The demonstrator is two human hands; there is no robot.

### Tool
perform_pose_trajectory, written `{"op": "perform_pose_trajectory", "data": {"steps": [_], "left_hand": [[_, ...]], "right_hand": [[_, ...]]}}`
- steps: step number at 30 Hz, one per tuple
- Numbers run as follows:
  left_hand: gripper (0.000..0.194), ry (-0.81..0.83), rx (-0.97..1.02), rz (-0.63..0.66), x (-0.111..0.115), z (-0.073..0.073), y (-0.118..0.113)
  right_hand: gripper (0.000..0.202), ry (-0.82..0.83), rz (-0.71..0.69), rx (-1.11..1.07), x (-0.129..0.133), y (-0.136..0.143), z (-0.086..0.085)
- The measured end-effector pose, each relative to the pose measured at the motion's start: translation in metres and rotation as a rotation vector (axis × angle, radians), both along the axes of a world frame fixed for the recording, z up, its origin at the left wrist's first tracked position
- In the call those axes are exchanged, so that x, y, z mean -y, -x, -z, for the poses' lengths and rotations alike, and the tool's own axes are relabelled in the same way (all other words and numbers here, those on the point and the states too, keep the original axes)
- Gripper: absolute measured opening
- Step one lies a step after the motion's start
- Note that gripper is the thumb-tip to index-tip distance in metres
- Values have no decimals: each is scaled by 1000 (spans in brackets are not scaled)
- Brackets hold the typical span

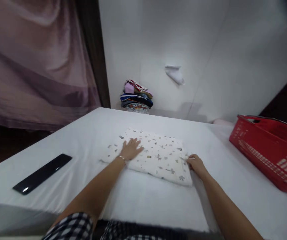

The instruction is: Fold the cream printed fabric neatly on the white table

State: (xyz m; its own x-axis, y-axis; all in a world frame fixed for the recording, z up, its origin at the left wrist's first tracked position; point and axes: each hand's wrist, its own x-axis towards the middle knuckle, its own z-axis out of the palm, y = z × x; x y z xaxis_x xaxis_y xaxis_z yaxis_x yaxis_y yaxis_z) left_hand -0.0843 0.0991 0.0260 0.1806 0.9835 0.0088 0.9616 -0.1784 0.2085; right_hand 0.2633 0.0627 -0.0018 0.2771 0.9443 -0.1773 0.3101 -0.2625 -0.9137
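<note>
A white cloth with small printed figures lies folded flat on the white-covered table. My left hand rests on the cloth's left part, palm down with its fingers spread. At the right edge of the cloth, my right hand has its fingers closed on the border, thumb and fingertips together.
A red plastic basket stands at the table's right side. A dark, flat, glossy object lies on the left. Folded clothes are stacked beyond the far edge, against the wall. A pink curtain hangs at the left.
</note>
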Motion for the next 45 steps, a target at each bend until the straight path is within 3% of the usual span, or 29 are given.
{"op": "perform_pose_trajectory", "data": {"steps": [2, 5, 11, 14, 18, 22, 27, 32, 37, 40, 45], "left_hand": [[66, 25, -25, -25, -8, 12, 24], [68, 24, -44, -23, -17, 22, 33], [69, -16, 1, -15, -7, 4, 16], [66, -122, 30, 147, 20, 1, -15], [64, -190, 52, 465, 60, 17, -61], [60, -239, 52, 601, 71, 33, -72], [53, -247, 76, 574, 74, 23, -80], [40, -239, 182, 583, 103, 5, -134], [45, -201, 179, 428, 117, 3, -183], [36, -179, 134, 373, 115, 6, -190], [28, -199, 137, 400, 113, 10, -186]], "right_hand": [[17, -21, -6, 30, -1, 2, -1], [18, -30, 7, 84, -3, 4, -1], [19, 22, 42, -38, -5, 2, -6], [19, 35, 38, -84, -5, 0, -6], [19, 56, 31, -143, -7, -3, -5], [20, 79, 27, -195, -5, -5, -7], [19, 116, 10, -239, 1, -5, -14], [16, 138, -15, -249, -1, 2, -24], [15, 148, -11, -247, -1, 5, -30], [12, 158, -39, -289, 3, 4, -29], [15, 166, -91, -359, 18, 0, -30]]}}
